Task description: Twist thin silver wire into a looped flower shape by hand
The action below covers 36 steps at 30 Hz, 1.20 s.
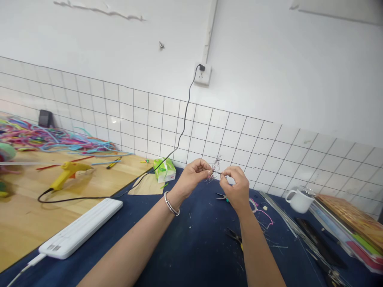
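In the head view, both my hands are raised over the dark blue table cover, close together near the tiled wall. My left hand (197, 172) pinches a small tangle of thin, shiny wire (216, 164) between thumb and fingers. My right hand (236, 184) pinches a thin dark end that runs across from the tangle. Loose wire ends stick out above and below the grip. Beneath my right hand lie pliers (222, 196), partly covered. Nearer to me, a second pair of pliers (233, 236) lies beside my right forearm.
On the left lie a yellow glue gun (67, 172), a white power strip (86, 225) and piled coloured pipe cleaners (60, 137). A green tissue pack (164, 170) stands by the wall. To the right are a white mug (300, 200), wire lengths (278, 211) and stacked books (356, 227).
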Each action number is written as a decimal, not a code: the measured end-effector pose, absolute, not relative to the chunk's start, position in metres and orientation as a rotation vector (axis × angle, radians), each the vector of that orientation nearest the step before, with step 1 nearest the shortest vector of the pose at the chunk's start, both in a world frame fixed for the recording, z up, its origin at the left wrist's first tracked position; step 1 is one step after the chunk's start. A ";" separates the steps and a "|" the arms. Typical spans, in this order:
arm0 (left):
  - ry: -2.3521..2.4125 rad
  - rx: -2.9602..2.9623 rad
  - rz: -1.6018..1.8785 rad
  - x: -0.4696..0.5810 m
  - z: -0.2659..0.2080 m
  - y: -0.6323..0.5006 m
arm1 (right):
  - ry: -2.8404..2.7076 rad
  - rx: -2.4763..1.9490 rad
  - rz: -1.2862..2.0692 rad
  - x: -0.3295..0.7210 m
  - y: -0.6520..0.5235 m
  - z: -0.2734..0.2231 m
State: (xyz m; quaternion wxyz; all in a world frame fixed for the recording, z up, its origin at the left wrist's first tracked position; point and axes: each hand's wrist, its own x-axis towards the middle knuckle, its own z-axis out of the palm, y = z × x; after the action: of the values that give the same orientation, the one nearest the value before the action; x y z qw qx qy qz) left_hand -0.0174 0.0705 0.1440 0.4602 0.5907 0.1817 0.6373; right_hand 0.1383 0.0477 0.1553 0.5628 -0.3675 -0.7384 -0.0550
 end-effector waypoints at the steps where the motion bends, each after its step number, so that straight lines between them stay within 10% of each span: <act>1: 0.449 1.461 1.566 -0.017 0.144 0.071 | -1.742 -0.866 -0.137 0.139 0.048 0.155; 20: 0.312 1.156 1.406 -0.023 0.132 0.074 | -1.699 -0.996 0.042 0.158 0.047 0.144; 36: 0.382 0.694 1.110 -0.013 -0.022 0.087 | -1.394 -1.131 1.296 0.160 0.039 -0.018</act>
State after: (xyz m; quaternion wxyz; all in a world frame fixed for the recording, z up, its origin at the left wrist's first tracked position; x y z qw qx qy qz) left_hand -0.0125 0.0875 -0.0215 0.7765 0.3207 0.1768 0.5128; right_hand 0.1597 0.0392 -0.0180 0.4475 -0.4567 -0.5631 0.5235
